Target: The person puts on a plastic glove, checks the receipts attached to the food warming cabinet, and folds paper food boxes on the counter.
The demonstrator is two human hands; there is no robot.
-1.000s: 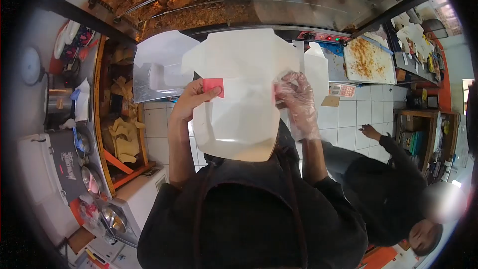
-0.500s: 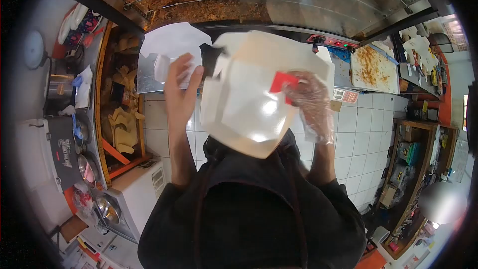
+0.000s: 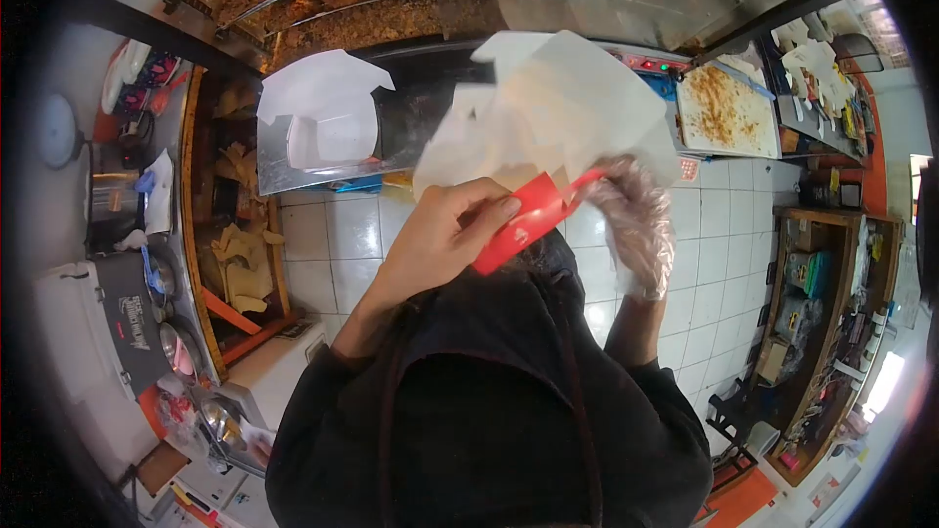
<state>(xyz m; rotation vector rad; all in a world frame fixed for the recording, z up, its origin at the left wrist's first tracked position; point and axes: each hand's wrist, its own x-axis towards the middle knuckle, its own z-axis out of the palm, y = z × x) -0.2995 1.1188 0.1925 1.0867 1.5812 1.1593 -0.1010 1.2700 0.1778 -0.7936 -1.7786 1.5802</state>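
Observation:
A cardboard box blank (image 3: 577,103), white inside with red outer panels, hangs in front of my chest, partly blurred. My left hand (image 3: 440,235) is bare and pinches a red panel (image 3: 523,220) between thumb and fingers. My right hand (image 3: 636,220), in a clear plastic glove, grips the blank's red edge on the other side. On the metal counter to the left stands an opened white box (image 3: 333,137) with its lid flap spread.
Ahead is a glass display case (image 3: 587,5) with fried pieces. A crumb-covered tray (image 3: 724,112) lies at the right. Wooden shelves (image 3: 817,323) stand at the right, and another shelf (image 3: 240,235) with brown paper stands at the left.
The blank has turned and folded, showing more of its red side. My left hand let go of it, then took hold of a red panel. The other person has left the view.

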